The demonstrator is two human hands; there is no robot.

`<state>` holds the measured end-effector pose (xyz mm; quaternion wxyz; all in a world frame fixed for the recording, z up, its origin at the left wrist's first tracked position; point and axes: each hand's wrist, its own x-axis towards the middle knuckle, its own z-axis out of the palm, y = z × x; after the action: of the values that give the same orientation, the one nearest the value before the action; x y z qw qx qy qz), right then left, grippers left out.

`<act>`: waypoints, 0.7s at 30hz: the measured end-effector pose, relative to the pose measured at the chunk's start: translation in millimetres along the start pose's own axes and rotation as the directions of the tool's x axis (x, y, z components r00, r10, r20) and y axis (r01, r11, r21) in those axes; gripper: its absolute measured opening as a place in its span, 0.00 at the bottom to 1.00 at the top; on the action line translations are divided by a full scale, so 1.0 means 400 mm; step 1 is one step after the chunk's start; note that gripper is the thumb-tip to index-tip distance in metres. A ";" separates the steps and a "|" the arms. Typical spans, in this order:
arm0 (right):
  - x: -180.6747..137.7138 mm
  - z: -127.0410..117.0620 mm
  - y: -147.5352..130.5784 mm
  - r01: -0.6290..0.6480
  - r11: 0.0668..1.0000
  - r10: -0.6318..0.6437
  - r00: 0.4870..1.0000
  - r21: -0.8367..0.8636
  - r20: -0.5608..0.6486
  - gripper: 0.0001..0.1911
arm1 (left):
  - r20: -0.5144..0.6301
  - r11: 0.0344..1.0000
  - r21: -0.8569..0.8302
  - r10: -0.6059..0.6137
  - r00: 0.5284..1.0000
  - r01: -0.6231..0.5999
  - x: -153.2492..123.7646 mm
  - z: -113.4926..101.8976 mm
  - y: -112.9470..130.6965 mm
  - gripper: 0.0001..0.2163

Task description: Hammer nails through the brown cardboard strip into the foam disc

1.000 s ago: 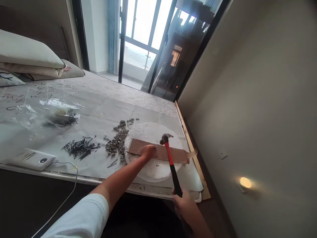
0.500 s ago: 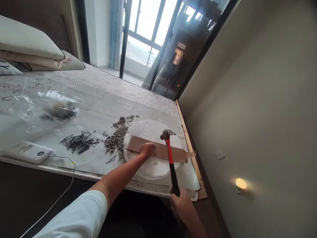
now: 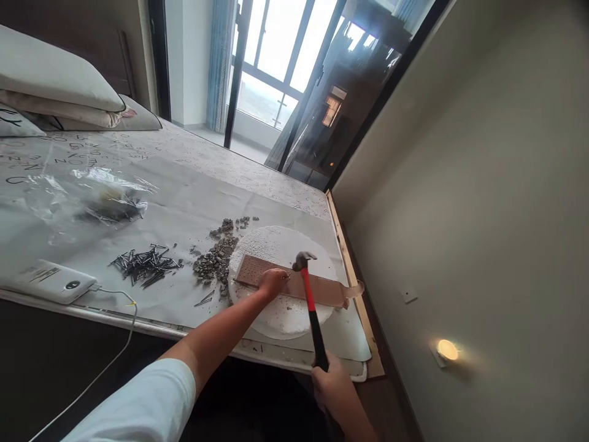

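Note:
My right hand (image 3: pixel 332 382) grips the black lower handle of a claw hammer (image 3: pixel 309 291) with a red upper shaft. The hammer's metal head is just right of my left fingertips, above a brown strip (image 3: pixel 324 291) with rows of small holes at its left end. My left hand (image 3: pixel 273 283) rests on this strip, its fingers pinched around a nail, mostly hidden by them. Beneath the strip lies a round white foam disc (image 3: pixel 276 242) with a rough, crumbly surface.
Left of the disc are grey rubble (image 3: pixel 216 258) and a pile of nails (image 3: pixel 146 265). A clear plastic bag (image 3: pixel 108 196) lies behind them. A white power bank (image 3: pixel 57 281) with a cable sits at the bed's edge. A wall (image 3: pixel 460 215) rises on the right.
The hammer has moved down and slightly left, its head now closer to my left fingertips. My left hand stays pinched on the strip.

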<state>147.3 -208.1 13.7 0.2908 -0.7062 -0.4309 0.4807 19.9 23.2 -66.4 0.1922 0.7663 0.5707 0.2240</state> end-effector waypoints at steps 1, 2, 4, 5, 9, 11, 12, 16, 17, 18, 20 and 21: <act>-0.001 0.000 0.001 0.027 1.000 -0.027 1.000 0.004 -0.016 0.03 | -0.002 1.000 0.003 0.006 1.000 -0.006 0.000 0.000 0.001 0.13; -0.002 0.000 0.002 0.047 0.999 -0.047 0.999 0.010 -0.026 0.03 | -0.006 1.000 0.004 0.011 1.000 -0.011 0.000 -0.001 0.002 0.13; -0.003 0.004 0.004 0.041 0.999 -0.041 0.999 0.021 -0.015 0.04 | -0.013 1.000 0.007 0.005 1.000 -0.005 -0.001 -0.003 0.004 0.13; -0.003 0.006 0.004 0.015 1.000 -0.015 1.000 0.026 0.007 0.04 | -0.012 1.000 0.009 -0.001 1.000 0.001 -0.002 -0.003 0.004 0.13; -0.006 0.007 0.002 -0.044 0.999 0.043 0.999 0.027 0.033 0.04 | 0.006 1.000 -0.003 -0.003 1.000 0.003 -0.003 -0.005 0.003 0.12; -0.009 -0.001 0.000 0.011 1.000 -0.011 1.000 0.025 0.001 0.03 | 0.009 1.000 -0.018 0.008 1.000 -0.008 -0.002 -0.005 0.003 0.12; -0.010 -0.004 0.000 0.035 0.999 -0.035 0.999 0.026 -0.012 0.03 | 0.010 1.000 -0.026 0.009 1.000 -0.008 -0.002 -0.005 0.003 0.12; 0.002 0.007 0.012 0.009 0.999 -0.008 1.000 0.053 -0.003 0.04 | 0.008 0.999 -0.049 -0.007 1.000 0.007 0.000 -0.005 0.001 0.11; 0.006 0.014 0.018 -0.030 0.998 0.029 0.999 0.064 0.017 0.05 | 0.010 0.999 -0.047 -0.013 1.000 0.013 0.000 -0.004 0.000 0.10; 0.009 0.019 0.024 -0.060 0.995 0.058 0.998 0.075 0.034 0.05 | 0.013 0.999 -0.041 -0.015 1.000 0.015 0.000 -0.003 -0.001 0.10; 0.009 0.020 0.031 -0.069 0.994 0.065 0.997 0.083 0.048 0.05 | 0.011 0.999 -0.037 0.000 1.000 0.001 -0.003 0.000 -0.004 0.10; 0.006 0.016 0.032 -0.051 0.996 0.049 0.998 0.075 0.036 0.05 | -0.002 0.999 -0.047 0.017 1.000 -0.017 -0.004 0.000 -0.004 0.09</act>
<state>146.0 -211.9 -0.4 0.2977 -0.6969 -0.3995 0.5159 18.0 22.1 -67.4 0.2079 0.7661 0.5590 0.2395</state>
